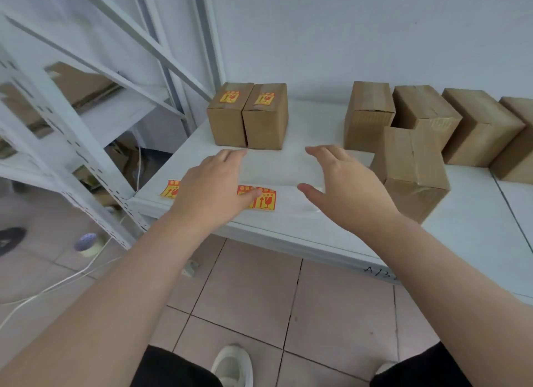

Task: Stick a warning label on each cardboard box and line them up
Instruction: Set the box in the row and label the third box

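A person's left hand point(213, 185) and right hand point(346, 185) reach over a white table point(476, 213), fingers spread wide, holding nothing. At top centre two labelled boxes point(248, 124) stand touching. Five plain boxes point(412, 167) cluster at the right. Warning labels point(266, 200) lie mid-frame, partly hidden by the left hand

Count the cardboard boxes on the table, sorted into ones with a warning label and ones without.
Boxes with a label: 2
Boxes without a label: 5
Total: 7
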